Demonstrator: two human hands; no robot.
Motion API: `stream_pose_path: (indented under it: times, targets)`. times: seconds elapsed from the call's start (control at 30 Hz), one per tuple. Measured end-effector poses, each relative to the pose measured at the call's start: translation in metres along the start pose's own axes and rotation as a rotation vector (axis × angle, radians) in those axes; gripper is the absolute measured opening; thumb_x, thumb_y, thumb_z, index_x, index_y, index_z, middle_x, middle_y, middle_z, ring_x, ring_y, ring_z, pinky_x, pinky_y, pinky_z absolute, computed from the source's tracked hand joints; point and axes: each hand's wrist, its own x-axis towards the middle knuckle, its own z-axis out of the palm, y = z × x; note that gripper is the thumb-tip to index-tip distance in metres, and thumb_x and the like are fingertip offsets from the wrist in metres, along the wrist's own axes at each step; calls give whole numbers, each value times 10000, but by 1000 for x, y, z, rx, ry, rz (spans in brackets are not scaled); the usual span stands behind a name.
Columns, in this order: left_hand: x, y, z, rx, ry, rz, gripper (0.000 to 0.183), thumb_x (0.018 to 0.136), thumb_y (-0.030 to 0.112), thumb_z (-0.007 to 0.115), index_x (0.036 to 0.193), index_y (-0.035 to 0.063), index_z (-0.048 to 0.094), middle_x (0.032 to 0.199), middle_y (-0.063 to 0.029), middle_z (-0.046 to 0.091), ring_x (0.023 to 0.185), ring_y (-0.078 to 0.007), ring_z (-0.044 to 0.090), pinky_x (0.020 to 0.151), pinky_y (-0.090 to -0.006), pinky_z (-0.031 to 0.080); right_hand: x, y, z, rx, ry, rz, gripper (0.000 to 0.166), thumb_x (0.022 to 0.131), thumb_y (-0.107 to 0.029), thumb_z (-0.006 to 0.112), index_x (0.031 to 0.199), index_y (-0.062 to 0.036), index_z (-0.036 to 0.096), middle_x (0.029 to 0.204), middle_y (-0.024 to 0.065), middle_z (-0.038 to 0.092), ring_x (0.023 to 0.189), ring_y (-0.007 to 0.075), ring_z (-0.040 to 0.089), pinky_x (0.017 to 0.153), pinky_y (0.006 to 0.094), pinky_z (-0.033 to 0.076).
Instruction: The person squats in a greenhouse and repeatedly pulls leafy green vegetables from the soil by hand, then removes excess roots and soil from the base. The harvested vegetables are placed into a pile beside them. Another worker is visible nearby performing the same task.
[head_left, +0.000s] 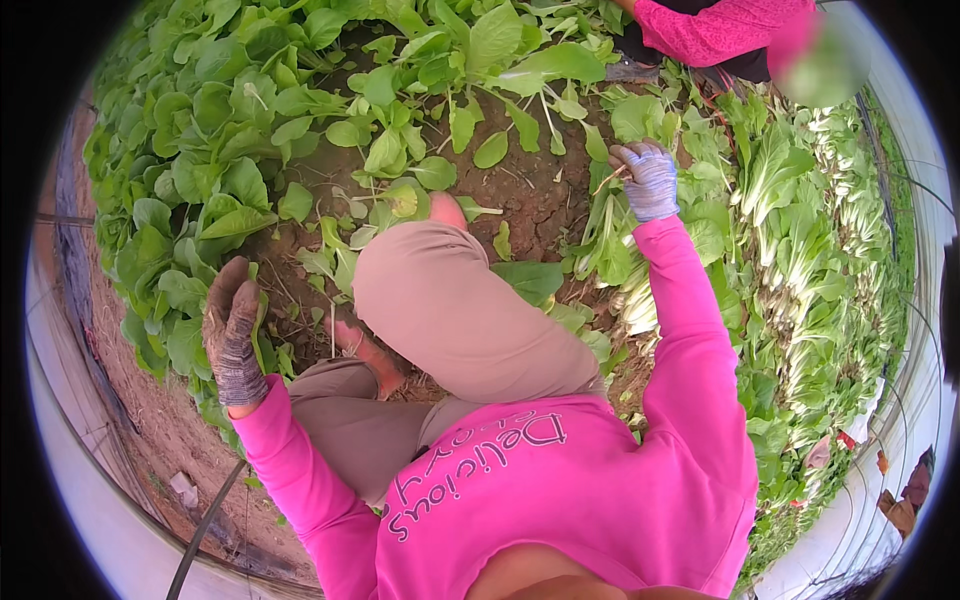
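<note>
My left hand (231, 330), in a soil-stained knitted glove, is raised beside the standing leafy greens (214, 112). Its thumb stands apart from the fingers, and nothing shows in its grasp. Out to the right, my right hand (646, 178) wears a pale grey-blue glove. Its fingers are curled around a thin tan strand (610, 181), perhaps a root or a tie; one end sticks out. Just below that hand lie cut greens (611, 244) with white stalks (637, 304), partly covered by my sleeve.
Brown soil (517, 191) with loose leaves surrounds my bent knee (465, 315). Rows of harvested greens (795, 277) lie along the right. Another person's pink sleeve (712, 30) reaches in at upper right. A dark hose or pole (201, 536) crosses the lower left.
</note>
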Motion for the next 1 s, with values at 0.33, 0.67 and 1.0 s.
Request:
stream_pose_path:
  times: [0.33, 0.67, 1.0]
  targets:
    - [2, 6, 17, 89, -1, -52, 545, 765, 269, 669, 1190, -26, 499, 1159, -93, 532, 1062, -171, 486, 948, -297, 341, -28, -18, 54, -108, -514, -297, 191, 734, -192, 566, 920, -189, 609, 920, 23, 578, 988, 213, 538, 953, 392, 374]
    - [3, 1, 11, 60, -2, -73, 514, 780, 200, 673, 1205, -19, 483, 1161, -83, 517, 1009, -147, 497, 875, -264, 400, -88, -58, 62, -56, -800, 350, 452, 672, -227, 678, 1109, -184, 570, 1096, 101, 577, 1076, 275, 501, 933, 391, 379]
    - [1, 1, 21, 106, -8, -67, 491, 788, 212, 640, 1191, -29, 498, 1150, -93, 536, 1056, -175, 485, 948, -298, 341, -120, -22, 93, -339, -1227, 933, 284, 710, -324, 676, 890, -104, 678, 903, 101, 657, 877, 227, 623, 710, 381, 485]
